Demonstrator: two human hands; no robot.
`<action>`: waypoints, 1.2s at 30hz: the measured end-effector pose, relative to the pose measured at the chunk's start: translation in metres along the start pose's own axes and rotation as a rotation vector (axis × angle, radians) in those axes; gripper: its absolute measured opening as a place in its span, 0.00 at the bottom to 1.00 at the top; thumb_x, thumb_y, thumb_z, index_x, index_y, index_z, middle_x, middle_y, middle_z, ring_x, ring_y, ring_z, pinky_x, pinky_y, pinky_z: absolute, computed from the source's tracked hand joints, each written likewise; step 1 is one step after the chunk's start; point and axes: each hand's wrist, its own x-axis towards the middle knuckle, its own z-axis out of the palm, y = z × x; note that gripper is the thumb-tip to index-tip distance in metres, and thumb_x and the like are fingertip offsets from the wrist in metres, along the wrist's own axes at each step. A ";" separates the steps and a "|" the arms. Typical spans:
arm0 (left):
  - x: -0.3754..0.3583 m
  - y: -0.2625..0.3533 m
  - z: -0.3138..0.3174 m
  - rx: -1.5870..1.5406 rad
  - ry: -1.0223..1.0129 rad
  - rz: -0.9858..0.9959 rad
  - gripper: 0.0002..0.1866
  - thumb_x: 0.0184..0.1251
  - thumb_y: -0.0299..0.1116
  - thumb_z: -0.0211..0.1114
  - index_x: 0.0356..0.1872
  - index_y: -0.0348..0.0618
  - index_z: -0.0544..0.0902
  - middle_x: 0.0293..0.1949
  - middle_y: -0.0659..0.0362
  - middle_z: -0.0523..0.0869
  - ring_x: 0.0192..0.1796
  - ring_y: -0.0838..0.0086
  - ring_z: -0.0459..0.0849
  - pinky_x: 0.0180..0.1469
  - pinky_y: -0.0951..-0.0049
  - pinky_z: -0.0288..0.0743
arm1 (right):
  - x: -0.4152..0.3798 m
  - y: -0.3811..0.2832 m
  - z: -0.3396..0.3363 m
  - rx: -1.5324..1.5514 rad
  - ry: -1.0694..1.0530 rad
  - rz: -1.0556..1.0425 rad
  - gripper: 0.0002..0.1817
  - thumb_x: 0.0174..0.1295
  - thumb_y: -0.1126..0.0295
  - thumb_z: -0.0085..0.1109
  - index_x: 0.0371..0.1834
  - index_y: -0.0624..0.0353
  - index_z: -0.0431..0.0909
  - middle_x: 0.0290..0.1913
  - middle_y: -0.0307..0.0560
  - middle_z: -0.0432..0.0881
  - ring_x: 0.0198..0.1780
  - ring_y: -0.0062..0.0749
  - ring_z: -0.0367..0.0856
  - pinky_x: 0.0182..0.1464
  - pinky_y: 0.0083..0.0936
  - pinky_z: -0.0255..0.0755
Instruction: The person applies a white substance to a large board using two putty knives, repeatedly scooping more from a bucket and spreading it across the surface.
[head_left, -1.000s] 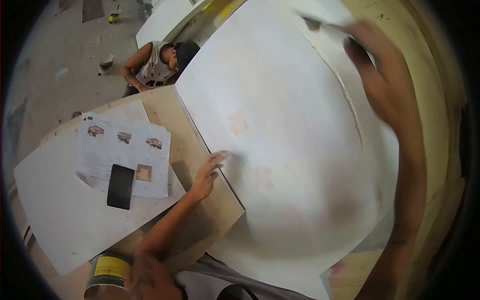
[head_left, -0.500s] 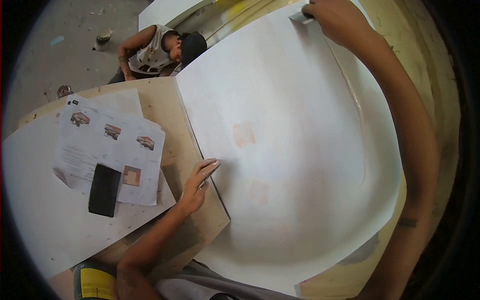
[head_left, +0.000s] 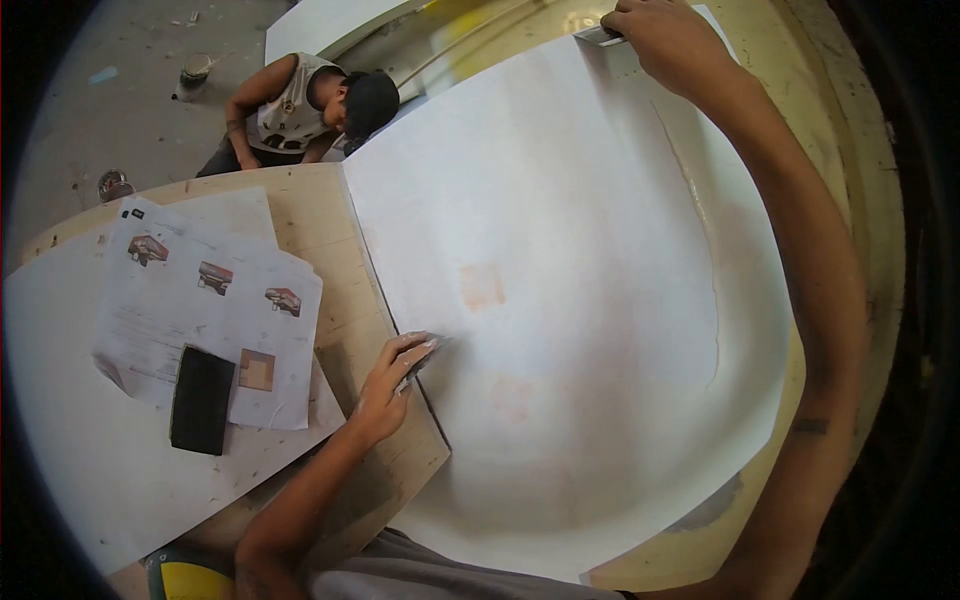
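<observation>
My right hand (head_left: 665, 38) is closed around a flat scraper (head_left: 600, 37) at the top of the large white panel (head_left: 560, 230). Along the panel's left edge, my left hand (head_left: 395, 375) holds a thin, flat scraper (head_left: 412, 372) between its fingers, which carry white smears. A thin raised line of paste (head_left: 697, 205) runs down the right side of the panel. Two faint orange patches mark its middle.
Printed sheets (head_left: 210, 320) and a black block (head_left: 202, 400) lie on the plywood board (head_left: 312, 215) at left. A co-worker in a black cap (head_left: 371, 103) bends beyond the panel. A can (head_left: 194, 72) stands on the floor.
My right hand and its scraper have shifted slightly up and left on the panel. The whole view has moved a little, and the co-worker's head is at a slightly different angle.
</observation>
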 end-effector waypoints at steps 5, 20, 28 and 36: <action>-0.001 -0.002 0.000 -0.001 0.005 -0.009 0.35 0.49 0.08 0.48 0.62 0.43 0.76 0.63 0.49 0.73 0.68 0.54 0.70 0.72 0.62 0.62 | 0.000 -0.003 0.003 -0.037 0.005 0.031 0.09 0.56 0.76 0.54 0.36 0.57 0.83 0.42 0.50 0.84 0.50 0.44 0.80 0.52 0.40 0.71; -0.003 -0.004 0.000 -0.017 -0.010 0.012 0.37 0.45 0.09 0.44 0.62 0.40 0.76 0.63 0.47 0.72 0.69 0.52 0.69 0.73 0.61 0.61 | -0.005 -0.003 0.015 -0.038 0.060 0.043 0.09 0.58 0.76 0.51 0.35 0.57 0.82 0.41 0.51 0.83 0.51 0.43 0.79 0.54 0.40 0.70; -0.006 -0.010 0.005 0.024 -0.027 0.021 0.35 0.48 0.11 0.46 0.62 0.40 0.76 0.63 0.47 0.72 0.69 0.53 0.69 0.73 0.61 0.60 | -0.077 -0.023 0.001 -0.079 -0.140 0.118 0.11 0.57 0.78 0.52 0.42 0.58 0.81 0.45 0.47 0.82 0.51 0.40 0.79 0.53 0.36 0.71; -0.008 -0.015 0.009 0.004 -0.057 0.014 0.34 0.49 0.14 0.47 0.63 0.40 0.75 0.66 0.48 0.71 0.70 0.54 0.68 0.73 0.59 0.59 | -0.190 -0.058 0.006 -0.117 -0.005 0.122 0.15 0.56 0.76 0.57 0.47 0.63 0.80 0.42 0.44 0.82 0.45 0.35 0.79 0.48 0.29 0.73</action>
